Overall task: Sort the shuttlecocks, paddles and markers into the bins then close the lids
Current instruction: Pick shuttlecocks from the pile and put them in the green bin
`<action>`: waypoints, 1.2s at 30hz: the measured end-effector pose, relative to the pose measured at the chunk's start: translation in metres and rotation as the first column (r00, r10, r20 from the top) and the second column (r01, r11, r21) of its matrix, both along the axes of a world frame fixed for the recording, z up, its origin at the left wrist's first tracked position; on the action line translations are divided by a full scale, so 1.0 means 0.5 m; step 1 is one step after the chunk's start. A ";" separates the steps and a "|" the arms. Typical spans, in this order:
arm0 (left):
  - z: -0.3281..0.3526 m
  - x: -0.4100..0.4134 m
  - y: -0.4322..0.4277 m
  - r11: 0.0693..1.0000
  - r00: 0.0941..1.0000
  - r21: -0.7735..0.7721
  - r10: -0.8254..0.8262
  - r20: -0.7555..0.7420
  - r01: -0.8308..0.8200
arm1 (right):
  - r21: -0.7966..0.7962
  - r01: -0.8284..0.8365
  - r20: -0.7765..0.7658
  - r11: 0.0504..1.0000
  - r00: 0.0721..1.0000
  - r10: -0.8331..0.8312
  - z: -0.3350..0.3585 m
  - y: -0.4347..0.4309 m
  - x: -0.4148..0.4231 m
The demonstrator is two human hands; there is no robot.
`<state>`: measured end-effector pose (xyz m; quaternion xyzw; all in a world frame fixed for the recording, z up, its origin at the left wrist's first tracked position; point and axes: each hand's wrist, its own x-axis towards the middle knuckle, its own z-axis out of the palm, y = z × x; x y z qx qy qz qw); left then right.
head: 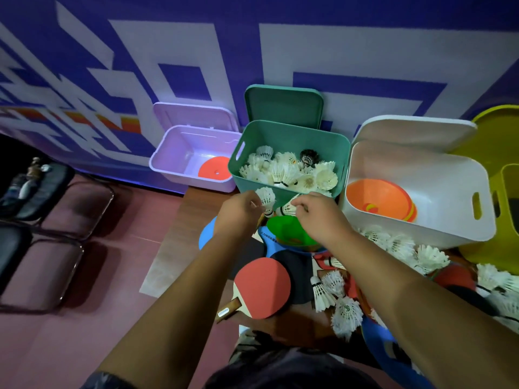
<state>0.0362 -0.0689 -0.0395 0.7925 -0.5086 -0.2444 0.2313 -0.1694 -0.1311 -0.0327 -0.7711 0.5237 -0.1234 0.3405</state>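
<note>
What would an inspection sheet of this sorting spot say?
Surface: brown wooden table, crowded.
Job's things: teal plastic bin full of white feather shuttlecocks; lilac plastic bin holds one orange disc marker; white plastic bin holds orange markers; red round paddle, green cone marker and loose shuttlecocks on table; lids open.
Clutter: yellow-green tub at right.
Grippers: left hand and right hand each pinch a shuttlecock.
Cables: nothing seen.
Surroundings: blue-and-white wall; dark padded chairs.

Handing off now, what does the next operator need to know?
Left hand pinches one shuttlecock, right hand a second shuttlecock, both at the near rim of the teal bin.
Done: teal bin holds many shuttlecocks; orange markers lie in the white bin and lilac bin.
Left: loose shuttlecocks, red paddle and green marker on the table; lids all open.
</note>
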 end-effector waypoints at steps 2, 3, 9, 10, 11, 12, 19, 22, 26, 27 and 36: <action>0.018 0.010 0.003 0.999 1.000 -0.042 0.021 -0.009 -0.021 | -0.007 0.016 0.047 1.000 0.999 -0.016 0.016 -0.010 0.001; 0.027 0.013 0.001 0.997 0.999 -0.062 0.037 -0.015 -0.037 | -0.008 0.030 0.069 1.000 0.997 -0.029 0.025 -0.014 0.001; 0.084 0.034 -0.027 0.976 0.998 -0.209 0.062 -0.034 -0.068 | 0.005 0.127 0.149 0.992 0.981 -0.126 0.082 -0.047 0.005; 0.092 0.039 -0.034 0.971 0.998 -0.231 0.061 -0.034 -0.068 | -0.001 0.137 0.156 0.991 0.978 -0.135 0.087 -0.054 0.005; 0.099 0.043 -0.042 0.966 0.997 -0.248 0.063 -0.036 -0.069 | -0.008 0.145 0.163 0.989 0.976 -0.142 0.092 -0.061 0.005; 0.105 0.048 -0.050 0.964 0.997 -0.257 0.065 -0.043 -0.074 | -0.012 0.156 0.170 0.988 0.974 -0.152 0.096 -0.069 0.005; 0.110 0.082 -0.117 0.956 0.983 -0.270 0.070 -0.167 -0.114 | -0.046 0.198 0.118 0.979 0.974 -0.191 0.103 -0.121 0.006; 0.100 0.086 -0.147 0.965 0.987 -0.246 0.058 -0.149 -0.093 | -0.057 0.175 0.006 0.983 0.985 -0.175 0.090 -0.135 0.002; 0.083 0.087 -0.185 0.979 0.990 -0.182 0.066 -0.125 -0.088 | -0.024 0.077 -0.148 0.997 0.986 -0.080 0.057 -0.133 0.001; 0.075 0.090 -0.194 0.980 0.989 -0.180 0.062 -0.135 -0.086 | -0.004 0.050 -0.181 0.999 0.982 -0.050 0.047 -0.131 0.001; 0.025 0.116 -0.241 0.996 0.996 -0.054 0.075 -0.047 -0.077 | 0.030 0.045 -0.187 0.999 0.982 -0.039 0.017 -0.118 0.003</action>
